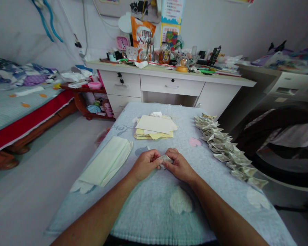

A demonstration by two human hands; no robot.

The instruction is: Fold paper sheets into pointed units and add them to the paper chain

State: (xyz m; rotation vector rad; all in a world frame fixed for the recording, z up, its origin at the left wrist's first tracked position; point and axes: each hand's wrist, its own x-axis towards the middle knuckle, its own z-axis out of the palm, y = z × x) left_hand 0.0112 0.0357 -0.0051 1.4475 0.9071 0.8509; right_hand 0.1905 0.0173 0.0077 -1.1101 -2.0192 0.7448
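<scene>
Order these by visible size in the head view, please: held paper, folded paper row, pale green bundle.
1. Folded paper row
2. Pale green bundle
3. Held paper
Nearness to the camera differs, so true sizes are unsure.

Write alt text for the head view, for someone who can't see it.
The left hand and right hand hold a small folded paper over a cloth-covered surface. Beyond lies a paper stack; pale folded sheets lie left, pointed folded-paper pieces right.
</scene>
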